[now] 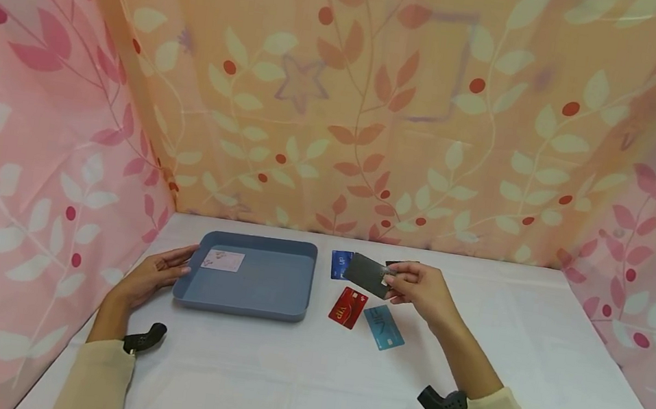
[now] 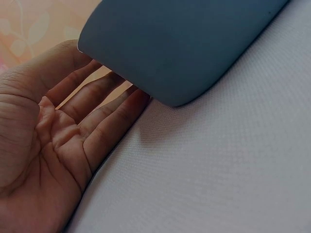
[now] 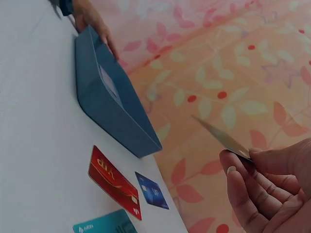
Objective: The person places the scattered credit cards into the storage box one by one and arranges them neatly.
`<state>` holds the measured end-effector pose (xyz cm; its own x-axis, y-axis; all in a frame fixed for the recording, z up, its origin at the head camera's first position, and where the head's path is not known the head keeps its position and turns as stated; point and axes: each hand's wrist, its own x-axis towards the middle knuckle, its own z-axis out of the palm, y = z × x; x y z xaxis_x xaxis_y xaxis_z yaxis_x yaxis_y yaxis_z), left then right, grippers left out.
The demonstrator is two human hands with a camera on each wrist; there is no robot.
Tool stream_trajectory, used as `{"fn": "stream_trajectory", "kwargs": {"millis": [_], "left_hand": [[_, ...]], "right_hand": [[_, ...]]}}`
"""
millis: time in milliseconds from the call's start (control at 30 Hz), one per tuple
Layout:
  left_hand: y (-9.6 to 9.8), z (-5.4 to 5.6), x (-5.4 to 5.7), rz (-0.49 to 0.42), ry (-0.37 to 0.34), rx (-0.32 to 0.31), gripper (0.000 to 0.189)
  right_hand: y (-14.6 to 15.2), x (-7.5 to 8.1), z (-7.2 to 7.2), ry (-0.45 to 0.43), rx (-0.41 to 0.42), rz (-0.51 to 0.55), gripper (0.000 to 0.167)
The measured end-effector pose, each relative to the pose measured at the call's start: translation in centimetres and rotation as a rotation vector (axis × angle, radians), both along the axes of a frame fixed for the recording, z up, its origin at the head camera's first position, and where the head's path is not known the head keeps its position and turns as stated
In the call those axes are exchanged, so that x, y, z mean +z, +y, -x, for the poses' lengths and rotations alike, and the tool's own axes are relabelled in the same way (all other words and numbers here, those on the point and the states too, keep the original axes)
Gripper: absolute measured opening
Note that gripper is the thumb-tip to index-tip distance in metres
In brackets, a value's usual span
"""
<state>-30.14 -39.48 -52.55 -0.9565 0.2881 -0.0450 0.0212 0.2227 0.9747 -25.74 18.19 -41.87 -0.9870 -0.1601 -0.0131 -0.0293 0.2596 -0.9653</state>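
My right hand (image 1: 422, 291) pinches a dark grey bank card (image 1: 367, 274) by its edge between thumb and fingers, held above the table. On the table around it lie a dark blue card (image 1: 340, 265), partly covered in the head view, a red VIP card (image 1: 348, 308) and a light blue card (image 1: 384, 328). Another dark card (image 1: 393, 263) shows only as a sliver behind the right hand. At the left, a blue-grey tray (image 1: 267, 290) holds a pale pink flowered card (image 1: 223, 260). My left hand (image 2: 58, 131) touches the tray's left side with extended fingers.
A white cloth (image 1: 255, 381) covers the table. Patterned curtains (image 1: 340, 109) stand behind it and on both sides. A black wrist device (image 1: 145, 339) sits on the left wrist, and another black device (image 1: 442, 403) on the right.
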Motion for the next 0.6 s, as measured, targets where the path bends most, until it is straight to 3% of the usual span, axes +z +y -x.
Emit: {"fn": "stream_trajectory", "kwargs": {"millis": [333, 600], "left_hand": [[0.0, 0.0, 0.0, -0.007, -0.012, 0.013, 0.063], [0.0, 0.1, 0.0, -0.006, -0.002, 0.005, 0.062]], "right_hand": [[-2.6, -0.4, 1.0, -0.009, 0.069, 0.055, 0.034], [-4.4, -0.8, 1.3, -0.069, 0.090, 0.143, 0.031]]}}
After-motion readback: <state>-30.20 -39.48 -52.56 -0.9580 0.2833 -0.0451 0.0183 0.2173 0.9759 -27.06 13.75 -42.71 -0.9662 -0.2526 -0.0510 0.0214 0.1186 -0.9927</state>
